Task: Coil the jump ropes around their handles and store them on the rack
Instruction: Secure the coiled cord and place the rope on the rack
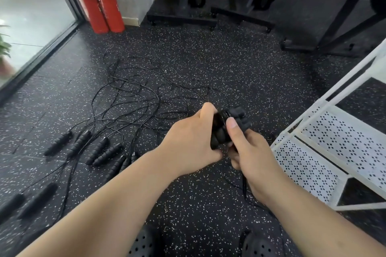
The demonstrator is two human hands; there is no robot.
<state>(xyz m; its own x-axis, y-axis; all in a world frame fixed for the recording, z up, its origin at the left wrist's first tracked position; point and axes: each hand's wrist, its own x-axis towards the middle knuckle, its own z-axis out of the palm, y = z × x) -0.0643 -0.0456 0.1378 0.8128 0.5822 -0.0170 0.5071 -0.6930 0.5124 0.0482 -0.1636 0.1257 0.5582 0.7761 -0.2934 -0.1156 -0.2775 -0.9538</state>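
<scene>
Both hands [192, 144] [252, 152] gripping rope handles [219, 129], rack [325, 152] beside

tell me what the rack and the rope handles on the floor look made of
Rack: likely metal, painted matte white; thin straight bars and shelves punched with regular holes. Handles: probably foam or rubber, matte black; ribbed, no shine.

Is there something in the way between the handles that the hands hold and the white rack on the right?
Nothing visible. Both the left hand and the right hand grip the handles, and only bare floor separates them from the rack. The other jump ropes lie on the left, away from that path.
</scene>
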